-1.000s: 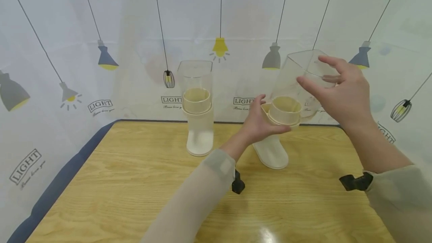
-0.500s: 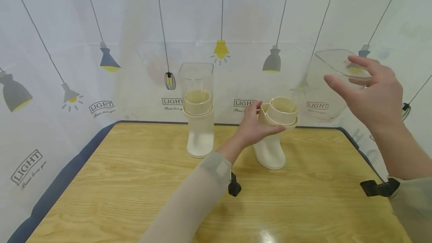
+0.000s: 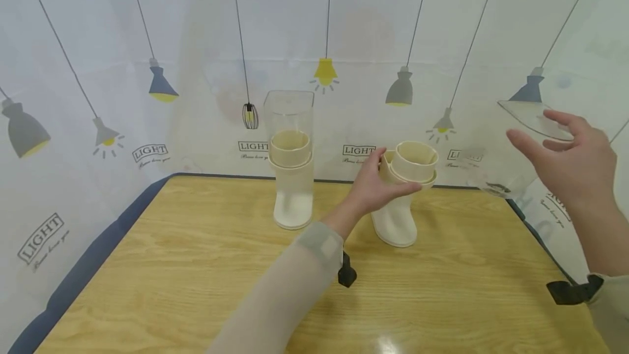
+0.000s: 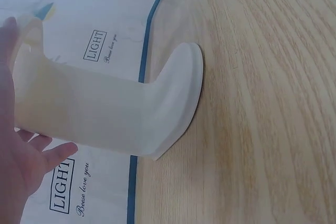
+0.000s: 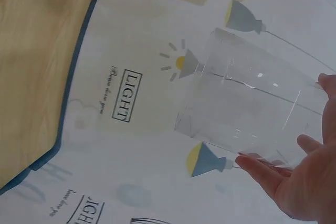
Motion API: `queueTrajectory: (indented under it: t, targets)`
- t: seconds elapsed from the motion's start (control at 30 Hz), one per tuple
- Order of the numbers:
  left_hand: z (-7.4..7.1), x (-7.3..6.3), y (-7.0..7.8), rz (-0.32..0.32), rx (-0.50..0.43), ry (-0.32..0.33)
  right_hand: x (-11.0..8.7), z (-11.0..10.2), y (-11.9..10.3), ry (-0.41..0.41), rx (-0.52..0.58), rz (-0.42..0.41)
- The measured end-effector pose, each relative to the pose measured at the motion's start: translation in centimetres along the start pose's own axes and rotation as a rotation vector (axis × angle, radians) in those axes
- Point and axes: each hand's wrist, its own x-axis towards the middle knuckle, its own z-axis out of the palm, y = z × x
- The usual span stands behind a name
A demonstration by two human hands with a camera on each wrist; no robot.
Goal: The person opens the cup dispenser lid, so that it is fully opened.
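Note:
My left hand [image 3: 371, 186] holds a cream-coloured dispenser stand [image 3: 396, 222] by its upper part, thumb across the front and fingers round the left side. The stand's rounded foot [image 4: 181, 90] rests on the table in the left wrist view. A round collar [image 3: 415, 158] at its top is uncovered. My right hand [image 3: 576, 160] grips a clear plastic canister [image 5: 247, 103] near its wide rim, with thumb and fingers on opposite sides. The canister is in the air to the right of the stand, see-through and hard to make out in the head view.
A second cream stand [image 3: 294, 193] stands upright to the left, with a clear canister [image 3: 289, 111] fitted over its collar. Both are near the back of the wooden table [image 3: 196, 266]. A cloth printed with lamps [image 3: 206, 26] hangs right behind the table's dark edge.
My right hand has carried the clear canister off the stand's collar, rightward and slightly down. My left hand has kept its grip on the stand, which stays in nearly the same place.

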Motion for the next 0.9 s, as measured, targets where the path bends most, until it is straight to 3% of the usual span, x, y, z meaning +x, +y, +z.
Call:
queueTrajectory:
  t: [0.23,0.53,0.9]
  targets:
    - [-0.2,0.2,-0.2,-0.032,0.006,-0.018,0.6,2.5,5.3,-0.073,-0.062,-0.017]
    - [-0.4,0.5,-0.4,-0.05,-0.036,-0.029,1.0,5.6,10.9,-0.208,-0.093,0.019]
    - [-0.2,1.3,-0.6,-0.051,-0.074,-0.057,1.1,7.7,14.3,-0.223,-0.103,0.089]
